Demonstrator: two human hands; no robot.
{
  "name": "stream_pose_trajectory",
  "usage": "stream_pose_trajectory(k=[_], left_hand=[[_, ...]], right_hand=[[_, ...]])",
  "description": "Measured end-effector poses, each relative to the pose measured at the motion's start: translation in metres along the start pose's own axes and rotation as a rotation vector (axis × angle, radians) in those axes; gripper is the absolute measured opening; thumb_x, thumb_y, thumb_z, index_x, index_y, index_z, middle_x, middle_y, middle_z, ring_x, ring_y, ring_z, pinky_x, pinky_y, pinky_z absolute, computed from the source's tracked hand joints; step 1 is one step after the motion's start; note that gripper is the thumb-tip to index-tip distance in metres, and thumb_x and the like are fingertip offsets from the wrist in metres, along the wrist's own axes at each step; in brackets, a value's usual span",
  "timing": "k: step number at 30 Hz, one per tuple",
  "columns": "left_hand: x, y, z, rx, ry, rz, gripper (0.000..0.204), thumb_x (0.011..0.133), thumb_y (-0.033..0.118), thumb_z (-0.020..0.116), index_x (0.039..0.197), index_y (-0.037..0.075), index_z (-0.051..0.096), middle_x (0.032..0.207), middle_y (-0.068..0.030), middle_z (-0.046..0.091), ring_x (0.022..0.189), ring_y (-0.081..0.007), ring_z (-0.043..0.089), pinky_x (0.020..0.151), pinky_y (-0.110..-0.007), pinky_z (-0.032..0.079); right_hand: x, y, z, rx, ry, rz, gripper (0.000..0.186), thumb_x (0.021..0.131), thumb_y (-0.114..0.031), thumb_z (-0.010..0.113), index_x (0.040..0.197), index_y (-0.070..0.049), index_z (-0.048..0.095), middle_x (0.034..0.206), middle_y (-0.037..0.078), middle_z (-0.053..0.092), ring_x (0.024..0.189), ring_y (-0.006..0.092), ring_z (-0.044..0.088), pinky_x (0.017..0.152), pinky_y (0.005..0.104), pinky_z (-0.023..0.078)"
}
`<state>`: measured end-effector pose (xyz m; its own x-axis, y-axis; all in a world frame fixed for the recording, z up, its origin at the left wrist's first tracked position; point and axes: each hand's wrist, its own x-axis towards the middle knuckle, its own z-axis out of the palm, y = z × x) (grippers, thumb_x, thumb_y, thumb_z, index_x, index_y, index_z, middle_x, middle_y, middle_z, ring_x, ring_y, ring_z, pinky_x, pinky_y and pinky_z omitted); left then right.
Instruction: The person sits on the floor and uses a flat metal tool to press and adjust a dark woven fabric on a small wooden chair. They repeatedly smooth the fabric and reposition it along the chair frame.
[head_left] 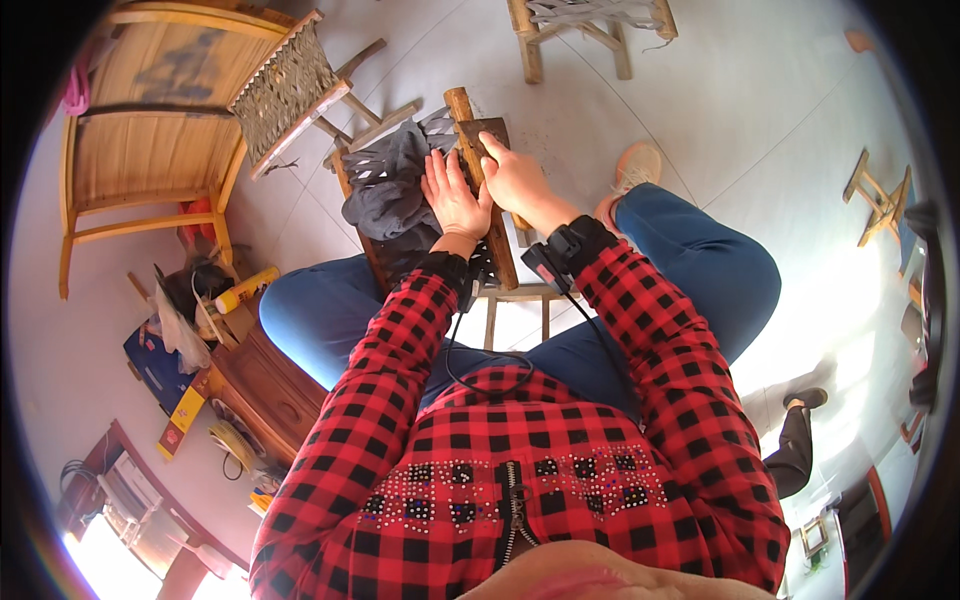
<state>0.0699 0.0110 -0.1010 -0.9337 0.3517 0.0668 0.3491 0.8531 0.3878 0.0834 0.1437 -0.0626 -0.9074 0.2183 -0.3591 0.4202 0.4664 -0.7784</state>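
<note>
A small wooden frame stool (498, 255) lies between my legs, with dark fabric strips woven across it and a loose grey-black cloth bundle (382, 205) on top. My left hand (458, 200) lies flat, fingers apart, on the strips and cloth beside the upper wooden rail (457, 100). My right hand (520, 185) is closed on a dark flat block (490, 130) at that rail, index finger stretched along it; what lies under the palm is hidden.
A wooden chair (150, 160) and a woven-seat stool (285, 90) stand left, another stool (590, 25) at top, a folding wooden stand (875, 200) right. A wooden cabinet (270, 390) with clutter is lower left. Another person's leg (790, 455) shows lower right.
</note>
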Motion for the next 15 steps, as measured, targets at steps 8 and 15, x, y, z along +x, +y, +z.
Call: stream_pose_trajectory(k=[8,15], left_hand=[[-0.001,0.001,0.0,0.011,-0.01,-0.005,0.076,0.078,0.039,0.06,0.137,0.0,0.033,0.146,-0.027,0.025,0.138,-0.0425,0.019,0.11,-0.057,0.015],[0.0,0.001,0.0,0.027,0.01,0.022,0.073,0.08,0.038,0.06,0.137,0.0,0.033,0.145,-0.0269,0.027,0.136,-0.0425,0.022,0.109,-0.056,0.016]], right_hand=[[0.02,0.0,-0.018,0.036,-0.052,0.034,0.044,0.092,-0.023,0.046,0.134,-0.013,0.048,0.101,0.021,0.065,0.091,0.0384,0.063,0.08,0.0449,0.05],[-0.004,0.002,-0.012,-0.027,-0.07,0.065,0.044,0.093,-0.025,0.046,0.137,-0.02,0.047,0.104,0.02,0.065,0.089,0.0389,0.063,0.08,0.0443,0.05]])
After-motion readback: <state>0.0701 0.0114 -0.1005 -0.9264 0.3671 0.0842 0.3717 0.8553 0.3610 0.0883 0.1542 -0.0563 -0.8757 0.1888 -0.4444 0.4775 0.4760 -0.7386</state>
